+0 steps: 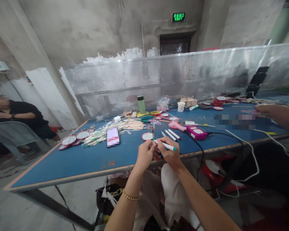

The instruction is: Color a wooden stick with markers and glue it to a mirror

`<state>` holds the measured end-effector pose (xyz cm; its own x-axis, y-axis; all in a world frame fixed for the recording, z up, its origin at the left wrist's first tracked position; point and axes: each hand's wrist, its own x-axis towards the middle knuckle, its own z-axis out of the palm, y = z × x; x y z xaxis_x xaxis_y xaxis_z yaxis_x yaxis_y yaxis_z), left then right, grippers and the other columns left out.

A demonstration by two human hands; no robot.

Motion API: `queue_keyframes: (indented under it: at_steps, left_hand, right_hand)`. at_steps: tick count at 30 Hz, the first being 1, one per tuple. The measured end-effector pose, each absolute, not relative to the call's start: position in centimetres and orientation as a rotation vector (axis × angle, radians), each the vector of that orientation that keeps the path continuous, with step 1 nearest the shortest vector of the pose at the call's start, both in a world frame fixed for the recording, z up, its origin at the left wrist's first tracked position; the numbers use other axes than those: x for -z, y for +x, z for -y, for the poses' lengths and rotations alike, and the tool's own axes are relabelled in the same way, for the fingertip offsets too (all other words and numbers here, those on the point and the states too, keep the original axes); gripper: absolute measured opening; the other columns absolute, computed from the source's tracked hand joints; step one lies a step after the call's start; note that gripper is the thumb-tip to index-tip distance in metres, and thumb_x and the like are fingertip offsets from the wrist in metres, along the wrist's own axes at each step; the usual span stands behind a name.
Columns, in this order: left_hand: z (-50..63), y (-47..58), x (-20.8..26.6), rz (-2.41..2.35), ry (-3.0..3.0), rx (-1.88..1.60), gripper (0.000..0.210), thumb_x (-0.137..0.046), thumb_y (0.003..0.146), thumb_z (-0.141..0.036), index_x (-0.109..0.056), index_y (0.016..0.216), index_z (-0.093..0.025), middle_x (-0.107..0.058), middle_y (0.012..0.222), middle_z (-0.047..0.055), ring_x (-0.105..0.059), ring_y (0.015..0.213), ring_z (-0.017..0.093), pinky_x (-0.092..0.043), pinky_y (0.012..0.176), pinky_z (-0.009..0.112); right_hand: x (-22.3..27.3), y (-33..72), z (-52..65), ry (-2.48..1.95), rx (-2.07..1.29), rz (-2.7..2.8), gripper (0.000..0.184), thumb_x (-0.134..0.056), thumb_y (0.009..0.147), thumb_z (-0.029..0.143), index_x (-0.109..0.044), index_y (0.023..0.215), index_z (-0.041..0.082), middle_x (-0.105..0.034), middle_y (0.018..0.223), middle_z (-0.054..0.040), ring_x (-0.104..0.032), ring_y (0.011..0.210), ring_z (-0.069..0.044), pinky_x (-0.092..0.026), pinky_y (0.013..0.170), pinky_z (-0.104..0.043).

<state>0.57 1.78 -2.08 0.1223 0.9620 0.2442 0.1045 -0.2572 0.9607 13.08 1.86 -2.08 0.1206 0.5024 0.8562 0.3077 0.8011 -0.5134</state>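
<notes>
My right hand (170, 152) is closed around a white marker (169, 146) with a green end, held slantwise like a pen. Close beside it, my left hand (145, 154) is pinched, its fingertips meeting those of the right. A thin stick (153, 132), dark and greenish, rises from between the fingertips; its lower part is hidden by them. Just behind the hands, a round white disc (147, 136) with a red rim lies on the blue table (86, 163). More white markers (172, 134) lie side by side to the right of it.
Wooden sticks (132, 125) and a blurred-out card (113, 137) lie left. Red-rimmed discs (69, 140) sit at the far left. A purple device (196, 132) with a black cable is right. Behind stand a green bottle (141, 104) and paper cup (181, 106). Another person's arm (279, 114) reaches in.
</notes>
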Motion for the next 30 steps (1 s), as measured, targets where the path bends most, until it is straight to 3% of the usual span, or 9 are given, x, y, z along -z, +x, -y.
queue_keyframes:
  at_steps: [30]
  left_hand:
    - [-1.66, 0.67, 1.96, -1.103, 1.557, -1.288, 0.036, -0.059, 0.079, -0.055, -0.051, 0.067, -0.022, -0.059, 0.049, -0.004, -0.061, 0.038, 0.017, -0.046, 0.035, 0.024]
  right_hand:
    - [2.33, 13.11, -1.87, -0.709, -0.136, 1.502, 0.021, -0.056, 0.09, 0.022, -0.068, 0.074, 0.019, -0.067, 0.061, 0.0006, -0.058, 0.05, -0.011, -0.051, 0.054, -0.024]
